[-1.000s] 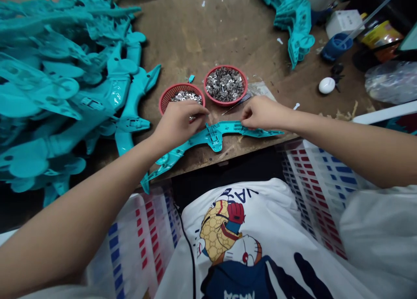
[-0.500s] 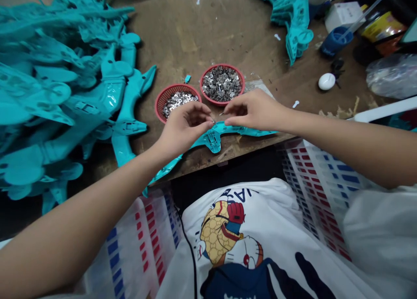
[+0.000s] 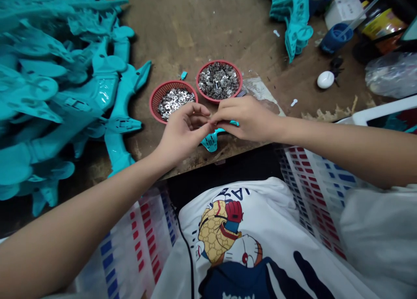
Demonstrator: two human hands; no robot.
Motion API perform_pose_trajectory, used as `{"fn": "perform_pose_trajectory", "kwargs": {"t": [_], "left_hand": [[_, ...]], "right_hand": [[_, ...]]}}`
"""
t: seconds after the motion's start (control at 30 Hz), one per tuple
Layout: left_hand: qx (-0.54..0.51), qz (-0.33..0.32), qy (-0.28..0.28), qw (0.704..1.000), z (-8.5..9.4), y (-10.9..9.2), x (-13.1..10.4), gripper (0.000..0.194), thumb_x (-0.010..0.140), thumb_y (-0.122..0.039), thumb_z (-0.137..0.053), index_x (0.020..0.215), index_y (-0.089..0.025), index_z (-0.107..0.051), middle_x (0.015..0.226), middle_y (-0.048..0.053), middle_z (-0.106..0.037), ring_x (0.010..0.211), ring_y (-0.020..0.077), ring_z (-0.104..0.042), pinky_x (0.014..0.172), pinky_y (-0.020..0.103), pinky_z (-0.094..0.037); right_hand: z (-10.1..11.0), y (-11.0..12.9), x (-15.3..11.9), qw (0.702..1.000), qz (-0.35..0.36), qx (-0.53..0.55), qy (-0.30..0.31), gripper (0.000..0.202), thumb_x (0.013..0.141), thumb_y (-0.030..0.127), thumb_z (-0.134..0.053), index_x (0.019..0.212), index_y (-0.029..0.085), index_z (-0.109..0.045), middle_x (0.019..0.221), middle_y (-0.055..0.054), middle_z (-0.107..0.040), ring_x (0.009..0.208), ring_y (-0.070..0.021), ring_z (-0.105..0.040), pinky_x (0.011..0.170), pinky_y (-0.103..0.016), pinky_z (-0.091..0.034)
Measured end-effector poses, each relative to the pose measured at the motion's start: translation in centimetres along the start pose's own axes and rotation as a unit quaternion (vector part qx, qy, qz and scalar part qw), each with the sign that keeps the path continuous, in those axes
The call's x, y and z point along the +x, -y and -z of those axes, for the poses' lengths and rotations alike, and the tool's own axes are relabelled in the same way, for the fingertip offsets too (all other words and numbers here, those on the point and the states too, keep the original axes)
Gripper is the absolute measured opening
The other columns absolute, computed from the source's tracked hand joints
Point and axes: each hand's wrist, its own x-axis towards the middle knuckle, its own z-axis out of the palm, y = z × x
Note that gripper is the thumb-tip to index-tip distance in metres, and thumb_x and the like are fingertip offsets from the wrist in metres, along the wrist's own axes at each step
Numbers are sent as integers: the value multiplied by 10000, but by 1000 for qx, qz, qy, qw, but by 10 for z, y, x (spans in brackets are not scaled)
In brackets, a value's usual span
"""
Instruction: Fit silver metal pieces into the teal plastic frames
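My left hand and my right hand meet at the fingertips, both pinched closed. What they pinch is too small and hidden to make out. Under them, near the table's front edge, lies a turquoise plastic part, mostly covered by the hands. A red basket of flat shiny metal pieces stands just behind my left hand. Behind my right hand is a second red basket with small darker metal clips.
Turquoise parts are piled high at the left, and more lie at the back right. A blue cup, a white egg-shaped object and a plastic bag are at the right. Plastic crates flank my lap.
My right hand has moved left, so its fingertips now meet those of my left hand. The small piece seen between my left fingertips is now hidden. The view has shifted slightly.
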Motion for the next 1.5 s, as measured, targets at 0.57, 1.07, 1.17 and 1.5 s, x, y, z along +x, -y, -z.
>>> {"fn": "perform_pose_trajectory", "kwargs": {"t": [0.57, 1.07, 1.17, 1.5], "left_hand": [[546, -203, 296, 757, 5, 9, -14, 293, 1095, -229, -635, 1249, -130, -863, 1751, 247, -607, 1672, 453, -565, 1345, 639, -572], [526, -170, 343, 759, 13, 5, -5, 305, 1037, -269, -715, 1312, -262, -849, 1706, 149, -644, 1640, 407, -570, 1317, 570, -585], [521, -175, 337, 764, 13, 8, -4, 283, 1046, -280, -710, 1290, -248, -851, 1690, 159, -653, 1625, 412, -586, 1311, 582, -586], [584, -236, 336, 701, 13, 8, -3, 296, 1081, -356, -714, 1302, -211, -847, 1649, 169, -674, 1557, 385, -638, 1211, 505, -645]], "right_hand": [[33, -27, 29, 962, -194, -70, 177, 313, 945, 59, -681, 1095, 202, -915, 1007, -21, -868, 996, -259, -792, 932, -340, -574], [17, -47, 23, 968, -45, 11, 248, 219, 1054, 152, -742, 1145, 225, -926, 1036, -30, -861, 975, -239, -781, 951, -339, -575], [8, -55, 21, 968, -12, -2, 249, 203, 1063, 128, -736, 1105, 218, -914, 1085, -50, -849, 1004, -245, -767, 970, -351, -565], [2, -71, 17, 973, 52, -5, 225, 190, 1034, 100, -695, 1111, 154, -860, 1099, -77, -752, 898, -201, -666, 852, -309, -535]]}}
